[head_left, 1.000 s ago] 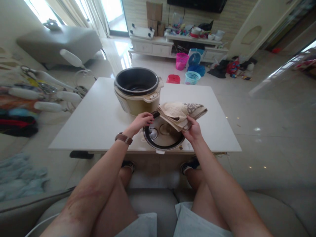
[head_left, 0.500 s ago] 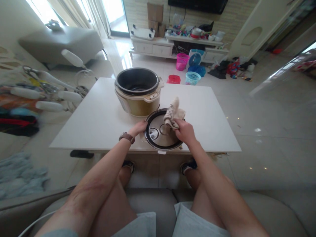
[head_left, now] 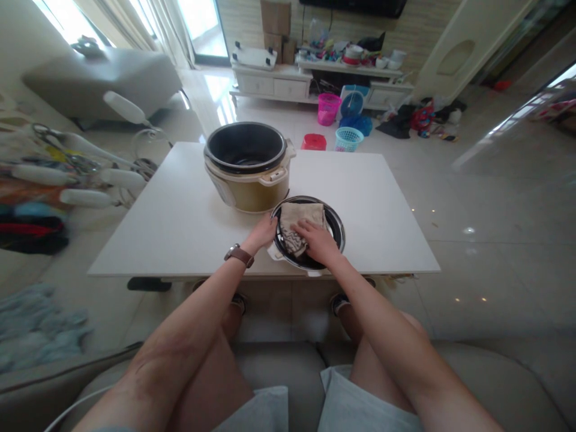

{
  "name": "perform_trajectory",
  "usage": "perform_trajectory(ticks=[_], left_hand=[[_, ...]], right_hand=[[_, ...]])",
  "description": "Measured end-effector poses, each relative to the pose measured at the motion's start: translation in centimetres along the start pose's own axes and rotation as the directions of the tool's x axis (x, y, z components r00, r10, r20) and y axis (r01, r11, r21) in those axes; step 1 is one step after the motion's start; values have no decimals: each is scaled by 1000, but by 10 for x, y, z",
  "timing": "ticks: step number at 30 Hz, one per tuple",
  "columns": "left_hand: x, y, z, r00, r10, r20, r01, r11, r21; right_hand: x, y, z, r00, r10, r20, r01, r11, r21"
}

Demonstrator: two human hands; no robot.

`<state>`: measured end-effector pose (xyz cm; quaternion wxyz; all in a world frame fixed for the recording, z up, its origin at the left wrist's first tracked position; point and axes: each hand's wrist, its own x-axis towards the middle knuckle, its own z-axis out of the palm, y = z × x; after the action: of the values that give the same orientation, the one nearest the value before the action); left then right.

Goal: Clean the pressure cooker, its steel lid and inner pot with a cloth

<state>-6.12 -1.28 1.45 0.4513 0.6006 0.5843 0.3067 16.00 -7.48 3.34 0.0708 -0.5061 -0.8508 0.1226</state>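
The pressure cooker lid (head_left: pixel 336 223) lies near the table's front edge with its inner side up, showing a dark seal ring. My left hand (head_left: pixel 262 234) is closed around the lid's left rim. A folded beige cloth (head_left: pixel 302 212) with a dark pattern is spread on the lid and hides most of its metal middle. On top of the cloth, my right hand (head_left: pixel 318 242) lies flat, fingers stretched out. Behind the lid and to its left stands the cooker body (head_left: pixel 261 193), gold and cream, with its dark inner pot (head_left: pixel 245 147) uncovered.
Everything stands on a white table (head_left: pixel 360 210). Past its far edge are a red stool (head_left: pixel 314 142), a light blue basket (head_left: pixel 349 139) and a pink basket (head_left: pixel 329 109). An exercise bike or similar frame with white grips (head_left: pixel 123 107) is at the left.
The bunched cloth has been laid out flat on the lid, and my right hand has gone from pinching it to lying on it. The lid has turned and shifted slightly right.
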Motion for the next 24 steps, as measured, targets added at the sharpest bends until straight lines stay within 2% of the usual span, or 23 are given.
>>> perform_trajectory(ticks=[3,6,10,13,15,17,19,20,21,22,24], left_hand=[[-1,1,1,999,19,-48,-15,997,79],[0,-1,3,998,25,-61,-21,997,74],[1,-2,3,998,8,-69,0,992,123],[0,0,4,997,-5,-72,18,984,178],[-1,1,4,998,-6,-57,19,974,226],[0,2,4,999,2,-46,9,967,255],[1,2,5,999,16,-48,-4,969,246],[2,2,5,998,23,-53,-10,971,238],[2,2,5,998,29,-56,-15,972,236],[3,1,5,998,35,-56,-20,970,241],[3,2,5,998,44,-50,-29,962,270]], right_hand=[[3,-1,3,999,15,33,-15,1000,7],[5,1,5,998,49,38,-50,998,42],[4,0,1,996,66,54,-75,978,195],[-2,0,-8,994,21,108,-57,941,334],[-6,4,-17,987,-16,162,-59,892,448],[-7,14,-26,986,-26,166,-79,801,594],[-7,28,-35,998,62,18,-55,664,746],[-7,34,-39,984,156,-86,-25,601,799],[-6,40,-43,945,267,-188,6,561,828],[-6,44,-46,884,374,-281,33,550,835],[-7,46,-52,756,497,-427,48,608,793]])
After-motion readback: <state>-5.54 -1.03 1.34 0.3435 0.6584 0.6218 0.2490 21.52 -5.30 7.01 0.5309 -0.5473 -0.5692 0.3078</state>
